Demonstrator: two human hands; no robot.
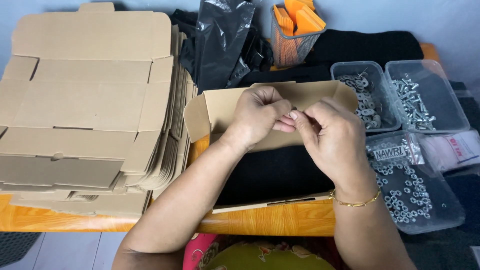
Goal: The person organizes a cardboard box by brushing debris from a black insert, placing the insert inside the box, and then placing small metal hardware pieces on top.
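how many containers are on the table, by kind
clear plastic tubs of small metal hardware: 3, one with washers, one with screws, one with nuts
black wire mesh basket with orange pieces: 1
open cardboard box under the hands: 1
total: 5

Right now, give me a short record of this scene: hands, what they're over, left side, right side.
Hands: left hand and right hand meet fingertip to fingertip, pinching something too small to tell
Under them: open cardboard box with black lining
Left side: stack of flat cardboard blanks
Right side: clear tubs of washers, screws, nuts
Behind: black plastic bag
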